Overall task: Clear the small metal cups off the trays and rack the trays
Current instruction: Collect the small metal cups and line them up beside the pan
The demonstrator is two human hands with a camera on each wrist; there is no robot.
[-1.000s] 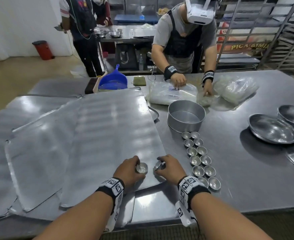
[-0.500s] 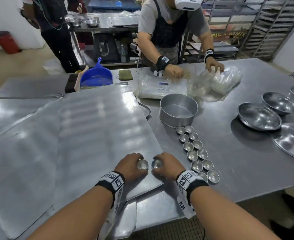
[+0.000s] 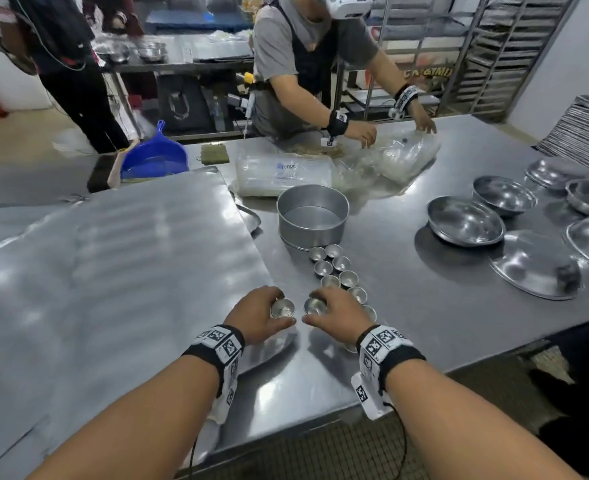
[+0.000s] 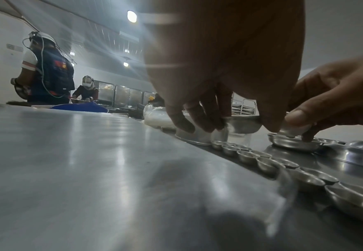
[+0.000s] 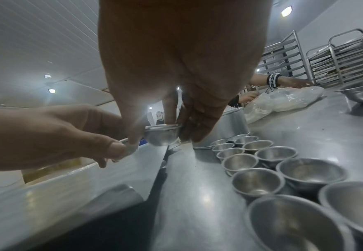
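At the near edge of a steel counter [image 3: 424,306], a person's left hand [image 3: 256,315] and right hand [image 3: 338,315] each hold one small metal cup, the fingers [image 5: 169,108] curled over the rims: the left cup [image 3: 282,308] sits above the near right corner of the top tray [image 3: 140,271], the right cup [image 3: 313,305] just off that corner, above the bare counter. Just beside the right hand, a double row of cleared cups [image 3: 334,268] runs away from the camera along the counter, close by the tray's right edge, each cup upright and apparently empty. No other cup shows on the tray, so the clearing appears nearly finished; the racking seems not yet begun, since several trays lie overlapped on the counter. Beyond the row stands a round cake tin [image 3: 313,216], empty as far as can be seen. To the right lie shallow steel bowls [image 3: 466,221], also empty, and a flat metal lid [image 3: 534,263]. Farther back, a second person works over clear plastic bags [image 3: 321,168], whose contents cannot be made out, near a blue dustpan [image 3: 154,159]. Against the far wall, a tall tray rack [image 3: 515,53] already holds trays on many of its runners
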